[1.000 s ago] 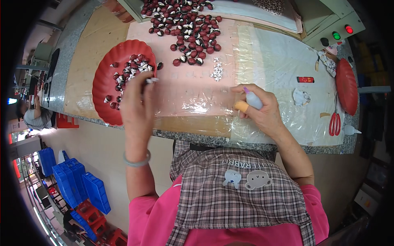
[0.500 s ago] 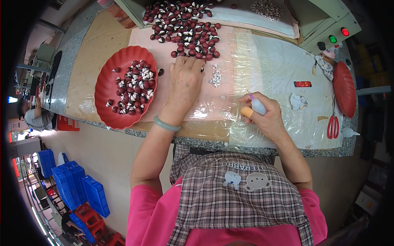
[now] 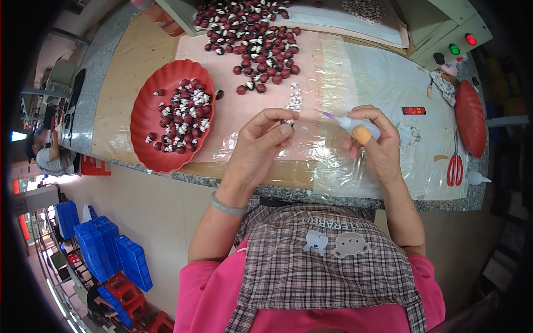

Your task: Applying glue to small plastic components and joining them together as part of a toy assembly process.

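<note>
Between thumb and fingers, my left hand [image 3: 261,141] pinches a small dark ball with a white patch [image 3: 287,122], mostly covered by the fingertips. My right hand [image 3: 377,139] is wrapped round a small squeeze bottle [image 3: 363,126] with a purple needle tip, which points left toward the ball without touching it. An orange cover sits on the right thumb. Just beyond the left hand lies a little heap of white bits [image 3: 294,99]. Farther back spreads a pile of dark red, black and white balls [image 3: 266,55]. A red scalloped dish [image 3: 145,119] at left holds more balls with white bits on them.
A grey-green metal box [image 3: 461,33] with lit buttons stands at the back right. Toward the right edge are red-handled scissors [image 3: 454,170], another red dish [image 3: 469,119], a small red packet [image 3: 413,110] and a second bottle [image 3: 477,178]. A person [image 3: 53,155] sits far left.
My left hand has come back from the pile toward me with a ball in its fingers. My right hand has shifted slightly right, and the bottle now tilts with its needle pointing left.
</note>
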`<action>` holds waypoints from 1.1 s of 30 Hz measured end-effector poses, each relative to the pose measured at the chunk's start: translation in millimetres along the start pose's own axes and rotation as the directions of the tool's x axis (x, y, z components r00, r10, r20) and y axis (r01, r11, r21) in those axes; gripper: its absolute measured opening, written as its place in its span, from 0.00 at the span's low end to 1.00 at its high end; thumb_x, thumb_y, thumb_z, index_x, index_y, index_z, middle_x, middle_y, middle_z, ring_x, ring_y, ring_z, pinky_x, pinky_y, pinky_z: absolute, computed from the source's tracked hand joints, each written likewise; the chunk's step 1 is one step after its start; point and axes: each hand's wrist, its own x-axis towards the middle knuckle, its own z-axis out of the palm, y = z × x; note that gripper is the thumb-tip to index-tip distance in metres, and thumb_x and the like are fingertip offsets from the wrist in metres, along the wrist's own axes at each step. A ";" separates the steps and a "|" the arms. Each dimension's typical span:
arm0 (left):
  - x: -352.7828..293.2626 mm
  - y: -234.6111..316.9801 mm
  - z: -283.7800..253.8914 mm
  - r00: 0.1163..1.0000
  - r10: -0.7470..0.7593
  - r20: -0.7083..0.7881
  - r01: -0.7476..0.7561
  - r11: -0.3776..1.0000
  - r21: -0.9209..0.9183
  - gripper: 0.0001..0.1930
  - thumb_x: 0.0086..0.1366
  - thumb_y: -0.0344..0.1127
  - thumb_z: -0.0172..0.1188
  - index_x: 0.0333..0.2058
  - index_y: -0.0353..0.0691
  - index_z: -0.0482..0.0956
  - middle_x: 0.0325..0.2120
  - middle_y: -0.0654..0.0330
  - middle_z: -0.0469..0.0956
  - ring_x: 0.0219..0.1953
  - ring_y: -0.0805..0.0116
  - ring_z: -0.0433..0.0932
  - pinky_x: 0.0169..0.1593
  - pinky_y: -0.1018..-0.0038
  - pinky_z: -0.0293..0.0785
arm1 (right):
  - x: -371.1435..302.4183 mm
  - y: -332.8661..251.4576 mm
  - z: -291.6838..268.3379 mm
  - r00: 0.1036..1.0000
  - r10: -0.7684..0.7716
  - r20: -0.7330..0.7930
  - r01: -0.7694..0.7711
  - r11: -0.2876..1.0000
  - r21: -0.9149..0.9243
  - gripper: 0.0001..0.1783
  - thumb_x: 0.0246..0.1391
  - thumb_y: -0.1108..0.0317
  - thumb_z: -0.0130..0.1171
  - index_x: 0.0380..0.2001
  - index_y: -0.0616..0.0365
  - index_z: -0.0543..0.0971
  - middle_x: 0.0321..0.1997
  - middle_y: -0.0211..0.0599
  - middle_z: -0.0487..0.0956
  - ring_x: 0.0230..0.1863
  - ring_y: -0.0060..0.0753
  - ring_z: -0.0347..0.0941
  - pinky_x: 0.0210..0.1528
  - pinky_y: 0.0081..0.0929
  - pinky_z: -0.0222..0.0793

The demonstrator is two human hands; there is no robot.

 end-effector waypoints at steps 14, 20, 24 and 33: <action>-12.8 -17.4 9.9 0.999 -0.021 0.035 0.021 1.000 0.021 0.13 0.61 0.26 0.59 0.45 0.33 0.74 0.38 0.57 0.77 0.36 0.73 0.75 0.42 0.79 0.72 | -16.7 -19.4 9.8 0.956 -0.273 -0.109 0.261 0.959 -0.112 0.20 0.56 0.73 0.57 0.52 0.65 0.68 0.38 0.43 0.78 0.26 0.21 0.74 0.25 0.15 0.70; -13.3 -16.8 10.2 0.999 -0.038 0.014 0.036 0.995 0.093 0.13 0.60 0.23 0.58 0.45 0.32 0.74 0.37 0.58 0.77 0.36 0.74 0.76 0.43 0.79 0.73 | -21.0 -20.2 10.5 0.937 -0.348 -0.020 0.325 0.893 -0.312 0.22 0.60 0.67 0.54 0.53 0.67 0.67 0.39 0.47 0.79 0.26 0.23 0.74 0.24 0.15 0.68; -13.5 -17.1 9.5 0.999 -0.043 0.012 0.042 0.995 0.093 0.13 0.60 0.22 0.58 0.45 0.32 0.75 0.37 0.59 0.78 0.36 0.74 0.76 0.44 0.79 0.73 | -21.2 -20.7 10.7 0.931 -0.365 0.013 0.342 0.859 -0.380 0.21 0.59 0.68 0.54 0.53 0.68 0.68 0.38 0.47 0.79 0.26 0.23 0.74 0.24 0.15 0.68; -12.1 -19.6 5.9 0.999 -0.039 0.033 0.036 0.994 0.104 0.13 0.60 0.23 0.59 0.44 0.32 0.75 0.35 0.61 0.78 0.35 0.76 0.76 0.43 0.80 0.73 | -19.7 -19.6 11.9 0.919 -0.388 0.062 0.371 0.804 -0.464 0.20 0.58 0.71 0.55 0.52 0.66 0.69 0.38 0.46 0.79 0.26 0.22 0.75 0.25 0.15 0.69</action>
